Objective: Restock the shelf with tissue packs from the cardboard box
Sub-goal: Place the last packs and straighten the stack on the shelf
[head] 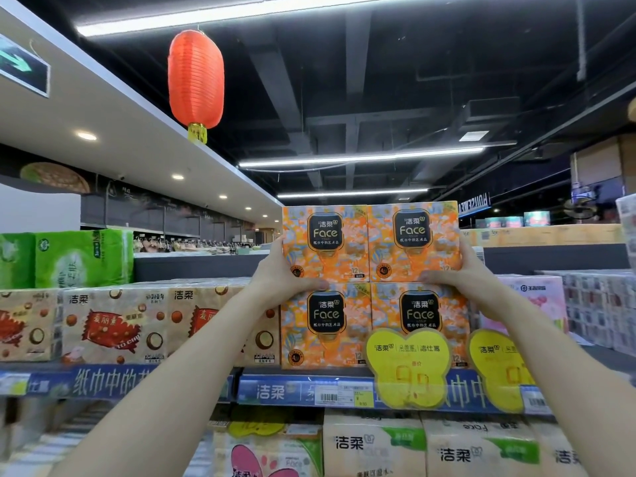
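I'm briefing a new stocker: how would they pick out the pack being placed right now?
Below the red lantern, find the orange Face stack. The upper orange pack sits on it, gripped by the left hand and right hand. It alone rises above neighbouring packs.

both arms raised, left hand and right hand clamped inward
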The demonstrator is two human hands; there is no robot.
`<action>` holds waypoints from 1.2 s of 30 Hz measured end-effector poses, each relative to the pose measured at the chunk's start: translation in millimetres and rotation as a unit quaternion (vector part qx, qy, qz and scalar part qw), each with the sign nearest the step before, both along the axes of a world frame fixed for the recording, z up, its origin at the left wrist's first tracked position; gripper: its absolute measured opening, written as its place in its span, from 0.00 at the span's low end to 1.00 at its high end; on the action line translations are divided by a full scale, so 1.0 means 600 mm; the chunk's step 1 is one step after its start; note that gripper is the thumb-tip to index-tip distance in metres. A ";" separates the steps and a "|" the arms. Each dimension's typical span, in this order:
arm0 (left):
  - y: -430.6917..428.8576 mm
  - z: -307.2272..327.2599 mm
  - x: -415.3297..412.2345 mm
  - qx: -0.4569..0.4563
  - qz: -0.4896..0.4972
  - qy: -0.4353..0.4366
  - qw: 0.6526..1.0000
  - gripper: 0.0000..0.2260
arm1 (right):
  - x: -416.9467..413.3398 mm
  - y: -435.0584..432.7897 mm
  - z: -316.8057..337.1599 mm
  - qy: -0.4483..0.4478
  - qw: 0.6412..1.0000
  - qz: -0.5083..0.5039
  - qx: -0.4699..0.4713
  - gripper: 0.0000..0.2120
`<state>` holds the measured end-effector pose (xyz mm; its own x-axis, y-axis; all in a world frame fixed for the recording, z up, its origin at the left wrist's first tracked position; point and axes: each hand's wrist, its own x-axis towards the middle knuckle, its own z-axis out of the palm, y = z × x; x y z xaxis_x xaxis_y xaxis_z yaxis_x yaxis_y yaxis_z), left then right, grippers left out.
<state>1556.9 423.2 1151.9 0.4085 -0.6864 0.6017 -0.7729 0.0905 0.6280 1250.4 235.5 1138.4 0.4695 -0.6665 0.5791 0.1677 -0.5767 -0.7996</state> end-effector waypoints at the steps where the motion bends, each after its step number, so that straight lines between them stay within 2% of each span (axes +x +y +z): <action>1: 0.000 0.002 0.003 0.008 -0.002 0.004 1.000 0.55 | 0.000 -0.004 0.000 -0.012 1.000 0.005 0.006 0.43; 4: 0.000 0.015 0.018 0.029 -0.026 0.039 0.998 0.59 | -0.002 -0.016 0.006 -0.058 0.997 0.008 0.041 0.41; 7: 0.002 0.030 0.031 0.030 -0.048 0.075 0.996 0.50 | -0.001 -0.028 0.013 -0.088 0.992 0.035 0.081 0.39; 9: 0.006 0.040 0.037 0.037 -0.054 0.085 0.994 0.47 | 0.003 -0.030 0.017 -0.073 0.993 0.048 0.079 0.32; 11: 0.009 0.049 0.047 0.057 -0.071 0.093 0.991 0.49 | 0.007 -0.031 0.020 -0.041 0.994 0.061 0.079 0.30; 14: 0.011 0.055 0.061 0.085 -0.106 0.112 0.984 0.55 | 0.009 -0.039 0.021 -0.023 0.994 0.072 0.083 0.33; 19: 0.009 0.061 0.068 0.107 -0.167 0.145 0.969 0.39 | 0.007 -0.058 0.015 -0.027 0.993 0.090 0.075 0.40; 24: 0.000 0.060 0.084 0.113 -0.183 0.155 0.964 0.49 | 0.003 -0.074 0.012 -0.044 0.991 0.100 0.074 0.36; 29: -0.005 0.058 0.085 0.089 -0.198 0.182 0.959 0.47 | 0.008 -0.071 0.012 -0.047 0.992 0.103 0.061 0.36; 32: -0.006 0.059 0.086 0.089 -0.202 0.182 0.958 0.48 | 0.009 -0.069 0.014 -0.041 0.993 0.099 0.054 0.41; 36: -0.004 0.060 0.079 0.097 -0.221 0.173 0.955 0.36 | 0.009 -0.069 0.015 -0.047 0.994 0.083 0.046 0.49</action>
